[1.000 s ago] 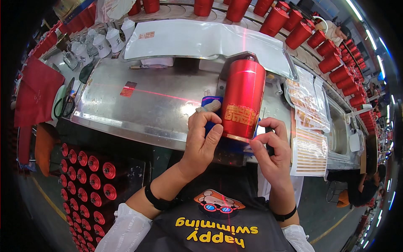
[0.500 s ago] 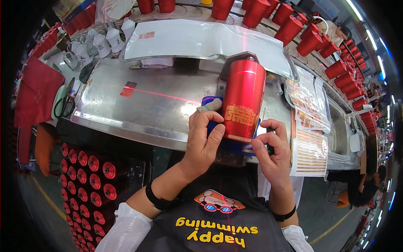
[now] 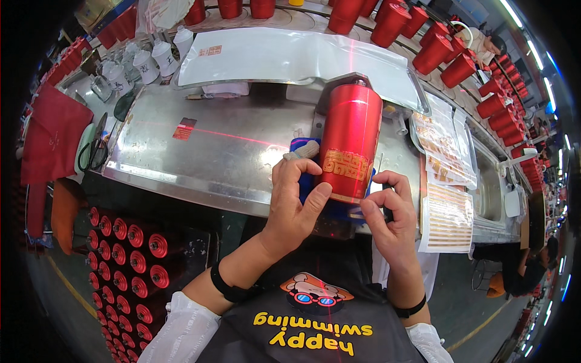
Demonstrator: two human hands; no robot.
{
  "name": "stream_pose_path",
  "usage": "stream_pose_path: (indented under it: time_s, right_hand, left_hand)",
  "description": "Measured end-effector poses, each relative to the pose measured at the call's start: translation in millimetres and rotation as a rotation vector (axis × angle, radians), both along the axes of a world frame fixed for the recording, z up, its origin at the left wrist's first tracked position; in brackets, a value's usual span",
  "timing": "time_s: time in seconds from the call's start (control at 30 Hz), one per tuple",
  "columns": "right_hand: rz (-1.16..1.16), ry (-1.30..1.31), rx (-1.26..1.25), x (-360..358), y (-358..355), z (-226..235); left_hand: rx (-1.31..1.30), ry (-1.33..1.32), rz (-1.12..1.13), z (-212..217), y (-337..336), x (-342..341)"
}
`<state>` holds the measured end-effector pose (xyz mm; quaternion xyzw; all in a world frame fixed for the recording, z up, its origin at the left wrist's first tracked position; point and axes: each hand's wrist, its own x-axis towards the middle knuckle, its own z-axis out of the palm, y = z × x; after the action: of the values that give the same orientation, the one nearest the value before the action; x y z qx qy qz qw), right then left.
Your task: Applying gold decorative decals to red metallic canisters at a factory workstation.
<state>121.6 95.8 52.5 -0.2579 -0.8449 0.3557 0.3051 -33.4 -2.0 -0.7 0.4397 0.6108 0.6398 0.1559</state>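
A glossy red bottle [image 3: 353, 121] lies in a dark cradle, with an ornate gold decal [image 3: 344, 164] near its lower end. Along that end's rim runs a thin gold strip [image 3: 348, 198]. My left hand [image 3: 293, 202] is curled against the bottle's lower left side, its thumb pressed on the front; a pale cover sits on one finger. At the lower right edge, my right hand [image 3: 390, 212] has its fingers bent and its thumb close to the strip's end. Whether it pinches the strip is unclear. A blue cloth [image 3: 307, 145] shows beneath the bottle.
A white sheet [image 3: 266, 57] covers a raised shelf behind the bottle. Gold decal sheets [image 3: 446, 218] lie to the right, before a sink [image 3: 489, 193]. Scissors [image 3: 94, 151] and white bottles [image 3: 163, 57] are at left. Red bottles [image 3: 139, 257] fill a crate below; more stand on a conveyor [image 3: 290, 18].
My left thumb has slid rightward onto the bottle's front. The bottle and right hand have shifted slightly. Red bottles on the conveyor behind have moved right.
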Motion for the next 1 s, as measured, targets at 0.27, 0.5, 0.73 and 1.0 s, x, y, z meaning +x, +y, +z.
stream_pose_path:
  time_s: [0.27,0.5,0.73,1.0]
  right_hand:
    - [0.029,-0.002,-0.017,-6,11,-4]
    - [0.077,0.026,-0.382,4,22,-8]
    - [0.151,-0.014,-0.597,8,45,-16]
    - [0.19,0.003,-0.635,10,54,-21]
  left_hand:
    - [-0.041,0.062,0.022,1,8,-6]
    - [-0.038,0.008,-0.01,-4,10,-6]
    - [-0.045,-0.016,-0.007,-10,17,-12]
    - [0.276,0.723,-0.007,-11,7,-24]
